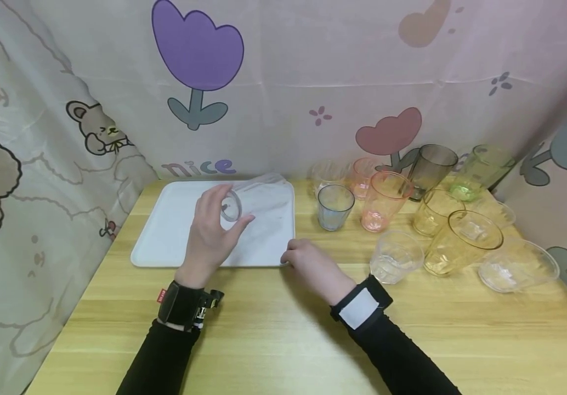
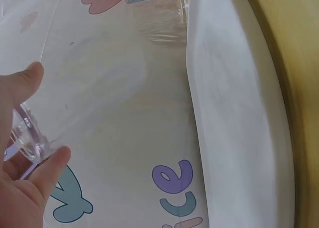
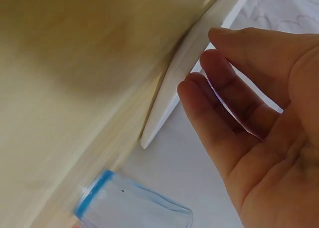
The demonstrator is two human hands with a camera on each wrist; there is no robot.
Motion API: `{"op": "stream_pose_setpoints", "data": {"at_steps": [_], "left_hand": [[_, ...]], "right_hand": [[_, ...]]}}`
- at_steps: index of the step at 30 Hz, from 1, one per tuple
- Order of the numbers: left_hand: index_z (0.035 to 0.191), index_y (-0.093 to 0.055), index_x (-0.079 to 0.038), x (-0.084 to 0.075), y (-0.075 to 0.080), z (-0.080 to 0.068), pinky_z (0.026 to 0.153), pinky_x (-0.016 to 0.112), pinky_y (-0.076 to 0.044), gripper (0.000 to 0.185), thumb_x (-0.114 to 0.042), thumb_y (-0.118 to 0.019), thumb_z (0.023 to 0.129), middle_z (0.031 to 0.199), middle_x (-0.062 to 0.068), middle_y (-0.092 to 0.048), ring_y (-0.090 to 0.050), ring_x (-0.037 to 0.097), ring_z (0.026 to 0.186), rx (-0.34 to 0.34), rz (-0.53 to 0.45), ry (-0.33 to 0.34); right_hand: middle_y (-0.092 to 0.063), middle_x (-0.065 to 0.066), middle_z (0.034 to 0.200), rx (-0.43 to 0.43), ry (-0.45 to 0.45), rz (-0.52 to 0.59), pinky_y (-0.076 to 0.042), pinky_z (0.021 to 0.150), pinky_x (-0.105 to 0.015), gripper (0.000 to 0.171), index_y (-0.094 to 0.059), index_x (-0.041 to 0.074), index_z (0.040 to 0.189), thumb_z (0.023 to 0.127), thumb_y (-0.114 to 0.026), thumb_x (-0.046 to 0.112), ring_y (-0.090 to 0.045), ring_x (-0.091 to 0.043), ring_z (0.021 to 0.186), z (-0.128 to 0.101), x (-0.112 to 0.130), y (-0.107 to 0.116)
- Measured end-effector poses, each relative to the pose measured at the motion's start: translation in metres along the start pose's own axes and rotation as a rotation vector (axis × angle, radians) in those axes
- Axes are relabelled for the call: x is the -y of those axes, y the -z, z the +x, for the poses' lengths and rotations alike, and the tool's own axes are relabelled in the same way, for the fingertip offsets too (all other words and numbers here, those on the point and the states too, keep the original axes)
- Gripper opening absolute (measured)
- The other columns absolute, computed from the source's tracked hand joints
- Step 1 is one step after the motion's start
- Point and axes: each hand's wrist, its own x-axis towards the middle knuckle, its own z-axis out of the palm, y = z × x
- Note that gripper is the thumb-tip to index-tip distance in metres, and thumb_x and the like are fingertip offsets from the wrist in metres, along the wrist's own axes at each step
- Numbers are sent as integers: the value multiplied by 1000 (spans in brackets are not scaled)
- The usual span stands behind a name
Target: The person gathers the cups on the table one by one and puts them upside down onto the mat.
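A small clear glass (image 1: 231, 206) is held between the thumb and fingers of my left hand (image 1: 207, 236), above the white tray (image 1: 165, 241). The left wrist view shows the thick round end of this glass (image 2: 31, 140) at the fingertips. At the tray's near right corner is my right hand (image 1: 315, 269). Its thumb and loosely bent fingers (image 3: 199, 101) lie against the tray rim (image 3: 172, 83) in the right wrist view; a firm grip cannot be made out. A blue-grey glass (image 1: 335, 211) stands just right of the tray.
Right of the tray stand several tumblers: pink (image 1: 383, 206), smoky grey (image 1: 431, 170), green (image 1: 478, 173), yellow (image 1: 461, 244) and clear (image 1: 396, 260). A pale streaked patch (image 1: 266, 200) of unclear kind shows on the tray. A printed curtain (image 1: 283, 109) hangs behind the wooden table (image 1: 273, 334).
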Motion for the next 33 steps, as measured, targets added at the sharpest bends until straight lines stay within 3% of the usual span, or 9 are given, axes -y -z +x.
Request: {"op": "stream_pose_setpoints", "data": {"at_steps": [8,15,18,25,33], "left_hand": [[141,-52,5,5,5,1,105,51,-47,71,-20,-87,85,136,25,-58,-54,42,127,-43,27,27],[142,-51,7,25,21,12,108,54,-44,71,-21,-85,87,136,28,-58,-54,45,126,-38,88,36],[142,-51,7,37,31,22,110,55,-42,68,-23,-83,90,138,28,-56,-52,45,128,6,103,84],[148,-48,1,65,56,42,113,60,-37,66,-28,-77,95,146,26,-52,-46,44,136,143,110,299],[151,-45,3,103,71,67,114,64,-33,68,-25,-75,97,149,31,-47,-41,50,137,270,164,358]], "right_hand": [[-68,-3,86,25,-22,-54,-56,75,-32,15,-80,12,86,83,-78,-3,-65,-22,82,7,2,-2],[-69,-4,88,78,-53,-51,-57,76,-32,15,-79,11,88,84,-77,-4,-65,-24,84,9,1,-2],[-69,-4,88,87,-55,-56,-57,76,-32,14,-79,11,89,85,-77,-3,-65,-24,84,10,0,-2],[-69,-5,88,93,-72,-34,-58,77,-33,13,-79,10,89,86,-77,-3,-65,-24,86,10,1,-2],[-69,-5,89,89,-91,-2,-58,76,-32,13,-79,10,90,87,-77,-3,-65,-24,86,9,1,-2]]}}
